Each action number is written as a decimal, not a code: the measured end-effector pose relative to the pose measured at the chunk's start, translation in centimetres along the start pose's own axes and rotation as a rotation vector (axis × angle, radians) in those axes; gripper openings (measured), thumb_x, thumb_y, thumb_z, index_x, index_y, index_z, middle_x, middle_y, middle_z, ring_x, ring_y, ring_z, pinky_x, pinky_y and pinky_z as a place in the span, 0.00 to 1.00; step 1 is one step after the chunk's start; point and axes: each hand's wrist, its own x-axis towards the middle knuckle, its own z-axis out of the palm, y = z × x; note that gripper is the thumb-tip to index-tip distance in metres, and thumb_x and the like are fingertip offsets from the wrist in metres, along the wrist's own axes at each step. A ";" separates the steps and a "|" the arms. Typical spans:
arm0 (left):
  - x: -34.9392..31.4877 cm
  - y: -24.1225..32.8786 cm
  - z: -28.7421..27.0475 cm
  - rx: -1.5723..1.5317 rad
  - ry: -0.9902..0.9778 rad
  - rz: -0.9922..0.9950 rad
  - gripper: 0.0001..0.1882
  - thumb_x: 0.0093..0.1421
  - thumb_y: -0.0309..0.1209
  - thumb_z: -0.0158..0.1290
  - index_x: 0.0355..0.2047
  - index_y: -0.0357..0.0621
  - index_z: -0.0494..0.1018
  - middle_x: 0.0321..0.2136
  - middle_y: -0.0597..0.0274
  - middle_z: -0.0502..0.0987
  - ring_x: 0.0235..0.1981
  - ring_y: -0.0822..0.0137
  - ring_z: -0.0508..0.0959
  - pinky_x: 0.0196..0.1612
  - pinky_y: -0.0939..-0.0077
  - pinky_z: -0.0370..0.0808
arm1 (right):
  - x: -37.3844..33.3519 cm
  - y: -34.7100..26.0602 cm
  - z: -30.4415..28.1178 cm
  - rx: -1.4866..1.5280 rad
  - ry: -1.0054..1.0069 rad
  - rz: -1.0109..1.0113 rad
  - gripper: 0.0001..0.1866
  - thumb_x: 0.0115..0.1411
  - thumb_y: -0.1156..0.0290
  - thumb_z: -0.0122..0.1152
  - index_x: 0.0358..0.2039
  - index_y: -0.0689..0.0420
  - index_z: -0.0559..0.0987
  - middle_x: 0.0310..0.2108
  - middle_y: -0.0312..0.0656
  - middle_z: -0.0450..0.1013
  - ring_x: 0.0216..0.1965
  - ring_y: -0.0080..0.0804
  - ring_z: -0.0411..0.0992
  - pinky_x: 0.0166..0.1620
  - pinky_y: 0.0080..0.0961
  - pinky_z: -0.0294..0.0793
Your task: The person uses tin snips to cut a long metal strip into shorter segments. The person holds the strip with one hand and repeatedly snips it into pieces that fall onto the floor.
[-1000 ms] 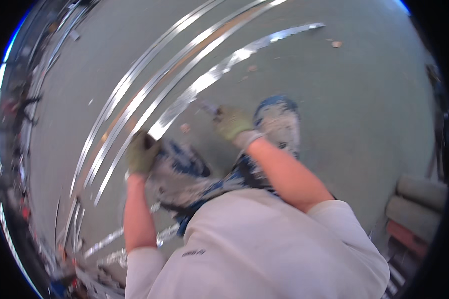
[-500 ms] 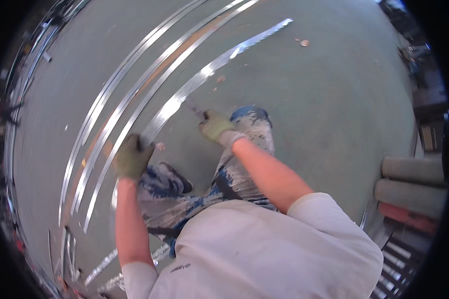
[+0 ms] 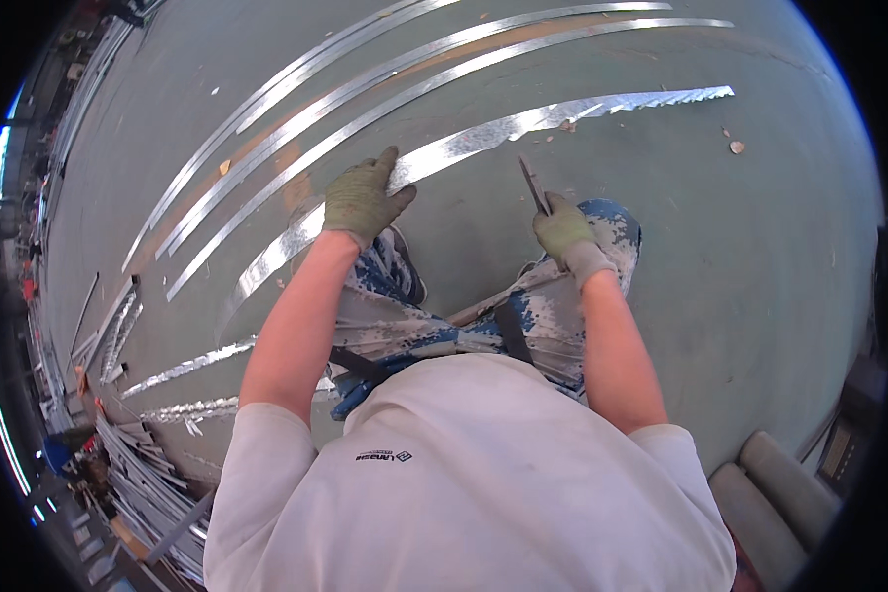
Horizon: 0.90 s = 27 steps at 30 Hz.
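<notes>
A shiny metal strip (image 3: 454, 150) with a jagged, toothed edge toward its far right end lies on the floor in front of me. My left hand (image 3: 361, 201), in a green work glove, rests flat across it, fingers extended and thumb apart. Part of the strip is hidden under that hand. In my right hand (image 3: 565, 233), gloved too, is a narrow dark-bladed tool (image 3: 532, 183), pointing away from me. Its exact kind I cannot make out. The tool is apart from the strip, above the floor near my right knee.
Several long metal strips (image 3: 395, 120) lie beyond, roughly parallel. Shorter toothed strips (image 3: 189, 367) are at my left, near a pile of metal lengths (image 3: 148, 464). Large rolls (image 3: 787, 488) stand at lower right. Small leaf-like scraps (image 3: 736, 148) dot the green floor.
The view has turned, shifting the strips. My left hand now lies farther along the toothed strip, fingers extended. My right hand and its tool are farther from the strip.
</notes>
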 end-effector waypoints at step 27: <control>0.6 -1.3 2.4 -0.035 0.204 0.075 0.27 0.64 0.49 0.61 0.60 0.55 0.75 0.44 0.57 0.84 0.48 0.51 0.84 0.50 0.53 0.80 | -3.2 -6.2 3.7 0.381 -0.309 -0.075 0.30 0.73 0.55 0.59 0.70 0.58 0.73 0.39 0.46 0.82 0.34 0.33 0.78 0.43 0.32 0.79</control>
